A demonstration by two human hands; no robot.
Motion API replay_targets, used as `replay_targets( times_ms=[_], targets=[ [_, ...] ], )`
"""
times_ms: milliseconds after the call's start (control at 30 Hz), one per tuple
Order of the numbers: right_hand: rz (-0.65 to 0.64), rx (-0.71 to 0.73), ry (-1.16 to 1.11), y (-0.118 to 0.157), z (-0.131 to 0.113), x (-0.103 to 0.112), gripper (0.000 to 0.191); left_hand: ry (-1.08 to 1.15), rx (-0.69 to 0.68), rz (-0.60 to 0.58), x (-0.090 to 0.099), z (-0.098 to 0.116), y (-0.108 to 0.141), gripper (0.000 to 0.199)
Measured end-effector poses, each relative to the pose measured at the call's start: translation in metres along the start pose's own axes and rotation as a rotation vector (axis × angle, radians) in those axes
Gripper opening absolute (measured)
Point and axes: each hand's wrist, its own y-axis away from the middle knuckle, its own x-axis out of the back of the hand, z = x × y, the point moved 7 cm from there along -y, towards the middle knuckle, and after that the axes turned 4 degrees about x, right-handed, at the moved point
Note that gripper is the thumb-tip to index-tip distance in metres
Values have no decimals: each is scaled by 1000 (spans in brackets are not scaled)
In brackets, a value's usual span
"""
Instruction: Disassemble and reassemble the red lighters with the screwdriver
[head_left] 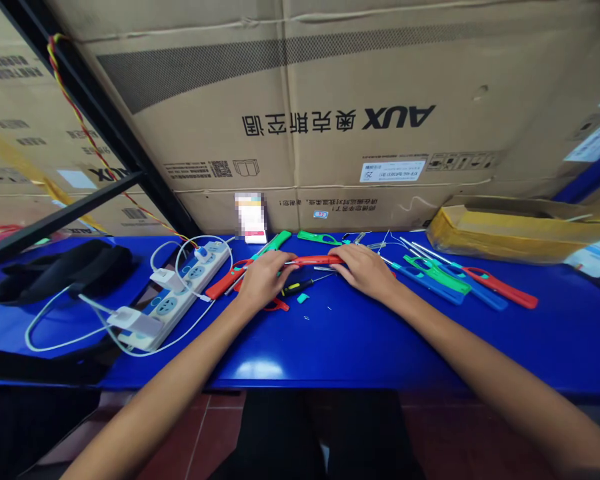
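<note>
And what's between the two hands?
In the head view, a red plastic piece spans from the left hand to the right hand; below it in the picture lies a black-and-yellow screwdriver.

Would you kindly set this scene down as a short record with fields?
Left grip: fingers on one end of a red piece
Right grip: fingers on its other end
Nearer the person: black-and-yellow screwdriver
Person's right: green handle, red handle
Person's left: white power strip
Surface: blue tabletop
Behind: cardboard box, AUX printing upside down
</note>
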Motion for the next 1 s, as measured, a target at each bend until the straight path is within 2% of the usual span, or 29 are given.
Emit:
replay_targets(
  times_ms=[100, 233, 367, 467, 533, 667, 800, 900, 1000],
  targets=[
    [25, -62, -53, 3, 11, -1, 21, 55, 12, -38, 4, -15, -2, 19],
    [85, -76, -91, 6, 16, 1, 19, 100, 12, -53, 10, -20, -2, 19],
    [140, -63, -117, 8, 17, 4, 17, 56, -17, -50, 11, -5, -2, 20],
    [169, -36, -135, 8, 13, 6, 17, -22, -97, -87, 3, 15, -3, 27],
    [177, -25, -147, 7, 8, 6, 18, -73, -103, -107, -2, 23, -4, 28],
    [165, -28, -145, 3, 1, 7, 20, -86, -81, -104, -5, 26, -3, 25],
    [118, -16, -126, 0, 0, 5, 24, 77, -15, -88, 0, 22, -7, 15],
    [111, -42, -156, -1, 3, 3, 23, 212, 37, -171, -4, 14, -22, 7],
    [147, -114, -217, 0, 11, 1, 27, 240, -2, -283, -13, 11, -43, 4]
  ],
)
